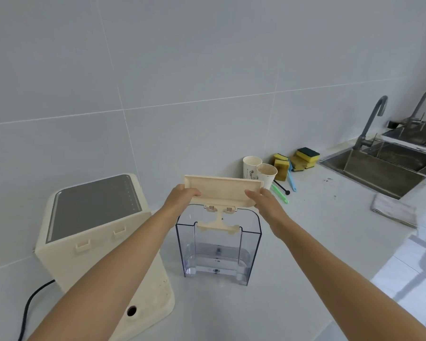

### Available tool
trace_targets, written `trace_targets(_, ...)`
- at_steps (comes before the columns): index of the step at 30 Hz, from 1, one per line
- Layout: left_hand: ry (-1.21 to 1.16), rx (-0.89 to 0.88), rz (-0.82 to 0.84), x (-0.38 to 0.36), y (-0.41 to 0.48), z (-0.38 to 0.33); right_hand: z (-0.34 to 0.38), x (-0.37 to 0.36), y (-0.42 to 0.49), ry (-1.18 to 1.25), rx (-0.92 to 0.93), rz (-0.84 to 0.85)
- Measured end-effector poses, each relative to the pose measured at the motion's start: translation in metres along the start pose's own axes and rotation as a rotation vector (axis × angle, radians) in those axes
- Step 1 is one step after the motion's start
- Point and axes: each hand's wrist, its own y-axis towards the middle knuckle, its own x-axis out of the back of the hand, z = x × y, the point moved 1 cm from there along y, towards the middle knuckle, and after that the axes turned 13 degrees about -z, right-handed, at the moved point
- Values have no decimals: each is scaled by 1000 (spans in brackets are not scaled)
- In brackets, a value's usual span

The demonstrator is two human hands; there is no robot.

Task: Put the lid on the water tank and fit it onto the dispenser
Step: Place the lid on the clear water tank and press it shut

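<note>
A cream lid point(221, 190) hangs tilted just above the clear water tank point(218, 252), its underside toward me and its hinged bracket dangling into the tank's mouth. My left hand point(182, 196) grips the lid's left end. My right hand point(266, 200) grips its right end. The tank stands upright on the white counter with its top uncovered. The cream dispenser point(101, 242), with a dark grey top panel, stands to the tank's left, its clips and a round hole facing me.
Two paper cups point(258, 169), yellow sponges point(296, 159) and small brushes point(284, 190) sit behind the tank. A steel sink point(379, 168) with taps lies at the right. A folded cloth point(394, 212) rests near the counter edge. A black cord point(32, 306) trails left of the dispenser.
</note>
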Motion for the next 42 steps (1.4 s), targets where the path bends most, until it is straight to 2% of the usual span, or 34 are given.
trace_targets(8, -77, -51, -114, 6, -20, 16, -6, -2, -29, -53, 77, -93)
trace_targets(16, -201, -42, -168, 10, -39, 45, -31, 2, -61, -50, 66, -118)
trace_targets(26, -152, 40, -135, 12, -58, 66, -53, 4, -79, -132, 113, -56)
trace_targets(33, -171, 93, -87, 7, -67, 72, -66, 9, -69, -137, 29, 53)
trace_targets(37, -194, 174, -91, 2, -73, 76, -64, 14, -46, 15, -123, 50)
trace_targets(40, -178, 292, -32, -4, -76, 78, -52, 13, -26, 194, -241, 88)
trace_targets(42, -172, 339, -3, -8, -76, 78, -43, 11, -16, 207, -276, 115)
